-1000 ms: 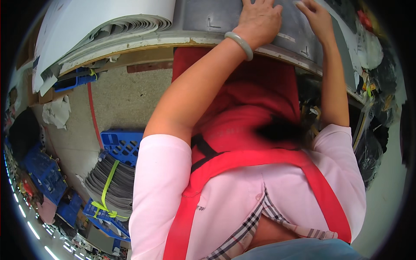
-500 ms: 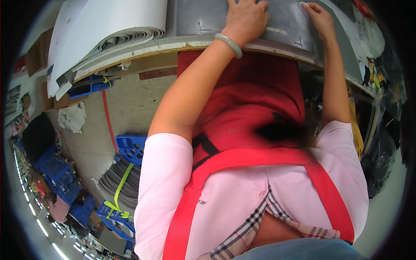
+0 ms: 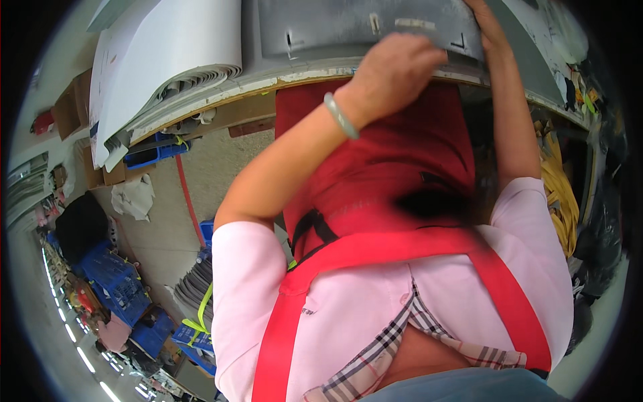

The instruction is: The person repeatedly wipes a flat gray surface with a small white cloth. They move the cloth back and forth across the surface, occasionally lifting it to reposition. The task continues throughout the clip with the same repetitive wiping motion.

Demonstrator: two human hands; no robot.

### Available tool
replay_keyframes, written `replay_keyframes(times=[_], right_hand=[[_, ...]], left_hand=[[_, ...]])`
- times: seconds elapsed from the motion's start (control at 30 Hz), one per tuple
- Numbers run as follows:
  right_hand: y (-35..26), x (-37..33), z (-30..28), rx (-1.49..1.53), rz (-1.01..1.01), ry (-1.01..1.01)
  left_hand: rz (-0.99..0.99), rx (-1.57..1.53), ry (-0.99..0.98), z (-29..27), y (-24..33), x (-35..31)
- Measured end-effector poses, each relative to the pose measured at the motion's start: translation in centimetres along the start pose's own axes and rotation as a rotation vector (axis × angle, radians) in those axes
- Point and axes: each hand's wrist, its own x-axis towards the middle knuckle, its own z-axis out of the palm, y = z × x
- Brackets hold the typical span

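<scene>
A dark grey template sheet [image 3: 328,33] with small slots and L-shaped corner marks is at the front of the worktable [image 3: 295,79]. Its lower edge looks slightly raised off the surface. My right hand [image 3: 492,32] grips the sheet's right edge, its fingers partly cut off by the picture's top. Just in front of the sheet's lower edge, my left hand [image 3: 400,75], with a pale bangle on the wrist, hangs with curled fingers. Motion blurs that hand, so whether anything is in it cannot be made out.
A thick stack of folded white-grey sheets [image 3: 194,40] covers the table's left side. Below stand blue crates [image 3: 117,281] and a strapped bundle of grey pieces [image 3: 194,285]. Yellow material [image 3: 561,208] and black plastic bags [image 3: 606,201] are at the right.
My left hand has left the sheet and come back toward me, past the table edge. My right hand, earlier holding a small white piece, is now at the sheet's right edge, and the sheet has shifted.
</scene>
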Motion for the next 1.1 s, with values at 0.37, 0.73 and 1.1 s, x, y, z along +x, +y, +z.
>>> replay_keyframes(times=[0.37,0.73,1.1], right_hand=[[1.2,0.7,-3.2,0.142,-0.073,0.107],[1.8,0.4,-3.3,0.069,-0.068,0.128],[1.3,-0.5,-0.7,0.041,-0.056,0.183]], left_hand=[[-0.370,-0.005,-0.411,-5.6,-5.9,-0.2],[-0.401,0.131,-0.456,-5.9,-4.3,1.1],[-0.333,0.035,-0.545,-6.5,-6.0,0.7]])
